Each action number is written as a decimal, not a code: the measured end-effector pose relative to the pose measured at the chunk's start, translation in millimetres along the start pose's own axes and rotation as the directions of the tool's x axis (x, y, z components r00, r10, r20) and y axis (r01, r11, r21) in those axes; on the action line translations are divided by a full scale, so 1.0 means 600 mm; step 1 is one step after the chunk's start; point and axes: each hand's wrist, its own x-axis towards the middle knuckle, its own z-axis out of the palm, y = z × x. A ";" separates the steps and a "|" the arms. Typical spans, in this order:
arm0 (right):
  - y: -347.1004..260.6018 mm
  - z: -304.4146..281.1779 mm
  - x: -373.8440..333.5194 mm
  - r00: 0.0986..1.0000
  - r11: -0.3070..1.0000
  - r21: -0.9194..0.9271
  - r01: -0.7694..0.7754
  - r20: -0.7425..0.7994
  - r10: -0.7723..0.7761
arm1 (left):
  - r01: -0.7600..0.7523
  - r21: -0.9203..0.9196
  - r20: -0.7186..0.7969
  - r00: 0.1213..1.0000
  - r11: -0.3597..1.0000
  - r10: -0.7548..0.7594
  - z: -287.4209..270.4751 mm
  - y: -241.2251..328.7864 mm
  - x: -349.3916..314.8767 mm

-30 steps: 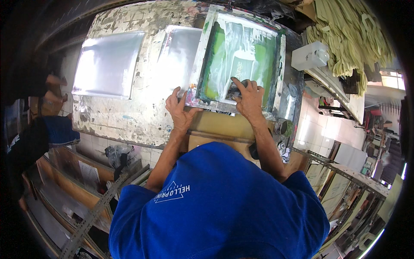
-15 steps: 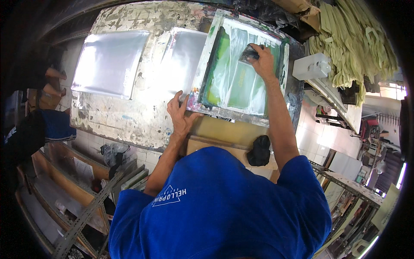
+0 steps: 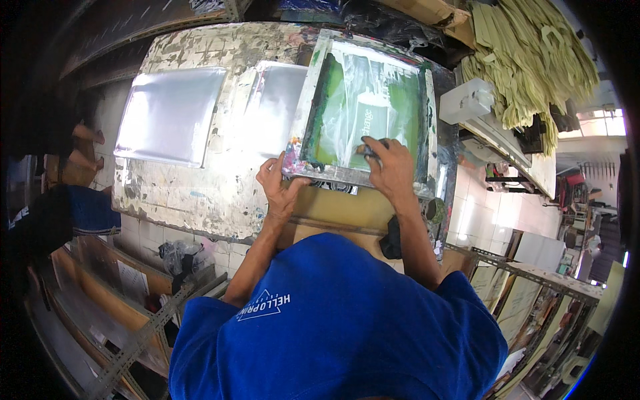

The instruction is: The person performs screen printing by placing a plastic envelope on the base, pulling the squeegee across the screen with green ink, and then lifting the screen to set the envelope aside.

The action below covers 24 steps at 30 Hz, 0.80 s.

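A printing screen [image 3: 308, 87] with a pale, paint-stained frame and green mesh lies on the worktable. White ink is smeared across its mesh, and a pale shape with lettering shows in the middle. My right hand [image 3: 392, 172] is closed on a small dark squeegee [image 3: 368, 151], low on the mesh by the near edge; the fingers partly cover it. My left hand [image 3: 280, 190] straddles the screen's near left corner, thumb along the near edge and fingers at the left side. Beneath the near edge, a strip of a dark printed pattern [image 3: 339, 187] peeks out.
Two shiny translucent sheets [image 3: 170, 117] [image 3: 277, 100] lie left of the screen on the stained table [image 3: 160, 183]. A whitish plastic container [image 3: 467, 101] and yellowish bags [image 3: 527, 60] are at the right. A black bundle [image 3: 391, 241] sits near my right forearm. Another person's hands [image 3: 93, 137] show far left.
My right hand has drawn the squeegee from the upper right of the mesh toward me, to the near edge. The middle shape now shows pale. My left hand stays at the corner.
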 end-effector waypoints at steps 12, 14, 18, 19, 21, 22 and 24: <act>-0.038 -0.210 0.192 0.932 0.974 -0.158 0.161 -0.301 -0.203 | -0.132 -0.136 -0.159 0.981 0.982 0.110 -0.065 0.157 0.197; -0.048 -0.243 0.227 0.937 0.980 -0.126 0.157 -0.293 -0.187 | 0.021 -0.008 -0.204 0.979 1.000 -0.022 -0.057 0.104 0.179; -0.063 -0.278 0.266 0.942 0.992 -0.034 0.121 -0.311 -0.126 | 0.163 0.536 -0.100 0.987 0.828 -0.129 -0.038 -0.016 0.099; -0.056 -0.287 0.269 0.944 0.992 -0.082 0.097 -0.308 -0.117 | 0.189 0.585 -0.053 0.979 0.789 -0.195 -0.025 -0.019 0.083; -0.061 -0.291 0.276 0.955 0.995 -0.067 0.073 -0.282 -0.089 | 0.195 0.662 -0.051 0.975 0.724 -0.216 -0.018 -0.035 0.055; -0.061 -0.290 0.277 0.955 0.995 -0.061 0.077 -0.282 -0.091 | 0.164 0.675 -0.061 0.984 0.719 -0.167 -0.013 -0.041 0.045; -0.061 -0.289 0.279 0.955 0.995 -0.049 0.083 -0.282 -0.094 | 0.129 0.687 -0.070 0.991 0.715 -0.112 -0.008 -0.057 0.035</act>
